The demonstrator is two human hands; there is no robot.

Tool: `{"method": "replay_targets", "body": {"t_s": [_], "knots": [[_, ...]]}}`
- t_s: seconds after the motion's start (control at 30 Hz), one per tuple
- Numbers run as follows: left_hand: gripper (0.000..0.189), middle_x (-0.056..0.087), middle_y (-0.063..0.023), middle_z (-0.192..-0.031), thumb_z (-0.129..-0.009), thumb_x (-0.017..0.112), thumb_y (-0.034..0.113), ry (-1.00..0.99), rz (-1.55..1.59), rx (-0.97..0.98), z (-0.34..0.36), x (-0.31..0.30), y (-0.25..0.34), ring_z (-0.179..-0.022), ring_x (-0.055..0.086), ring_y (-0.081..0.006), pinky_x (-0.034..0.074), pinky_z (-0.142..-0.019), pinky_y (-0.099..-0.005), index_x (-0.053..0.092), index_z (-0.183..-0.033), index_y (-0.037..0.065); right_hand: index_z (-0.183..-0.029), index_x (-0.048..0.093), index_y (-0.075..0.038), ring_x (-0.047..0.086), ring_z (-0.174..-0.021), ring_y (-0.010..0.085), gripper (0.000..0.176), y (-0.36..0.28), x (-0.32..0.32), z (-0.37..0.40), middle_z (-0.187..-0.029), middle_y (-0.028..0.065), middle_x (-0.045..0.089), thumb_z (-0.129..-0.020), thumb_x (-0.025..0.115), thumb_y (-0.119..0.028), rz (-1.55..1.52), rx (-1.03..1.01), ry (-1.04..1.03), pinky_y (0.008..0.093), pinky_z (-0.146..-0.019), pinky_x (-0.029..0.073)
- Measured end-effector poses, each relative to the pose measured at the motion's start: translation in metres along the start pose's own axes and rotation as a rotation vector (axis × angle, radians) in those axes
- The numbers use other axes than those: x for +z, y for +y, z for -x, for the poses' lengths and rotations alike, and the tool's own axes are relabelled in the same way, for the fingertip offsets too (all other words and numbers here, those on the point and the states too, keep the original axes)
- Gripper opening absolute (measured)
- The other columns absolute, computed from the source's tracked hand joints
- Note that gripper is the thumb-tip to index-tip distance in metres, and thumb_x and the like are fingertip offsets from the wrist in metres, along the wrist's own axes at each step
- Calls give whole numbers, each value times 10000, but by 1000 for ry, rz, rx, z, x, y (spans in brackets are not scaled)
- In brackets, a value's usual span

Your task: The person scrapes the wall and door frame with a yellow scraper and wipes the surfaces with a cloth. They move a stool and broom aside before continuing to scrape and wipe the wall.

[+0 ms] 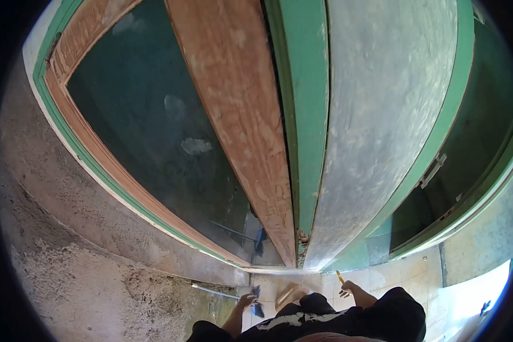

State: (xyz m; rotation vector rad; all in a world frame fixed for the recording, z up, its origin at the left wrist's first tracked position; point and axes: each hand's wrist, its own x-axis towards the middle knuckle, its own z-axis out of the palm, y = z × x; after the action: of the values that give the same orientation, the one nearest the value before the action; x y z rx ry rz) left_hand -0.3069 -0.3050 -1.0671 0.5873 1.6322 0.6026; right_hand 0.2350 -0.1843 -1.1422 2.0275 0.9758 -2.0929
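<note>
My right hand [348, 289] is closed around a slim yellow tool [340, 277], which points up toward the foot of the door frame. My left hand [246, 301] is low on the other side of my body. It overlaps a long-handled broom or dustpan with a pale handle [214, 292] and a dark blue head [257, 308]; I cannot tell whether the fingers grip it. In front of me stands a bare wooden frame [233, 97] around a dark glass pane [148, 102]. A green post [305, 114] separates it from a greyish-white panel [385, 114].
Rough concrete wall [85, 262] runs along the left. A brown, box-like thing [290, 295] is on the tiled floor [390, 279] between my hands. At the right is a green-edged opening with a metal latch [434, 170]. The broom's reflection shows in the glass.
</note>
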Motion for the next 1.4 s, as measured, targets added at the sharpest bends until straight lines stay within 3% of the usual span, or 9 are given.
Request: {"method": "replay_targets", "body": {"t_s": [0.23, 0.53, 0.8, 0.9, 0.97, 1.03, 1.13, 1.27, 1.4], "knots": [[350, 740, -126, -1147, -958, 729, 281, 36, -2, -245, 51, 13, -9, -917, 745, -274, 576, -834, -452, 691, -1239, 76, -983, 712, 44, 711, -584, 244, 258, -18, -32, -25, -859, 167, 762, -971, 611, -193, 320, 85, 67, 432, -550, 567], [342, 752, -127, -1091, -952, 731, 278, 35, -212, 217, 37, 9, 59, -902, 743, -231, 584, -825, -397, 691, -1242, 102, -1017, 728, 13, 720, -650, 226, 256, -34, -89, 26, -833, 145, 751, -897, 687, -209, 624, -41, 129, 387, -596, 588], [337, 762, -129, -1047, -947, 733, 276, 6, -398, 516, -1, -10, 50, -890, 741, -198, 591, -819, -355, 691, -1244, 122, -990, 736, -1, 725, -713, 214, 307, -149, -31, 88, -799, 124, 734, -798, 758, -239, 998, -70, 129, 335, -616, 596], [342, 745, -141, -1121, -951, 725, 272, -22, -562, 567, 3, -26, 95, -968, 732, -216, 583, -858, -363, 687, -1245, 102, -914, 726, -14, 655, -647, 198, 286, -188, -47, 148, -786, 87, 700, -772, 736, -261, 1115, -187, -19, 353, -556, 534], [371, 714, -154, -1201, -971, 696, 284, -221, -490, 804, 14, -31, 129, -1049, 707, -248, 567, -893, -370, 660, -1277, 79, -910, 728, -24, 628, -628, 195, 287, -208, -58, 185, -767, 75, 685, -772, 733, -276, 1190, -228, -55, 367, -543, 501], [381, 701, -157, -1222, -981, 681, 283, -280, -642, 810, 101, -36, 196, -1070, 695, -265, 560, -906, -377, 644, -1296, 72, -799, 696, -28, 627, -577, 224, 244, -224, -66, 241, -656, 82, 649, -762, 710, -268, 1134, -322, 30, 395, -523, 463], [349, 699, -146, -1198, -1018, 628, 267, -367, -871, 946, 195, -16, 327, -1061, 690, -299, 556, -907, -390, 624, -1290, 49, -1120, 720, -18, 721, -849, 315, 451, -267, -68, 389, -927, 165, 747, -783, 765, -313, 1151, -527, 141, 436, -758, 558], [236, 702, -129, -1153, -1019, 620, 217, -368, -1027, 1277, 285, -8, 435, -1036, 696, -294, 588, -898, -395, 652, -1180, 47, -1223, 698, -47, 718, -955, 322, 470, -299, -77, 547, -1064, 148, 750, -852, 748, -332, 1167, -908, 167, 416, -840, 549], [249, 677, -125, -1093, -919, 709, 139, -221, -1178, 1857, 367, 5, 529, -1023, 693, -255, 612, -850, -345, 657, -1141, 40, -1259, 679, -17, 723, -958, 348, 499, -320, -52, 689, -1060, 218, 735, -769, 745, -87, 922, -1288, 726, 416, -855, 566]]}}
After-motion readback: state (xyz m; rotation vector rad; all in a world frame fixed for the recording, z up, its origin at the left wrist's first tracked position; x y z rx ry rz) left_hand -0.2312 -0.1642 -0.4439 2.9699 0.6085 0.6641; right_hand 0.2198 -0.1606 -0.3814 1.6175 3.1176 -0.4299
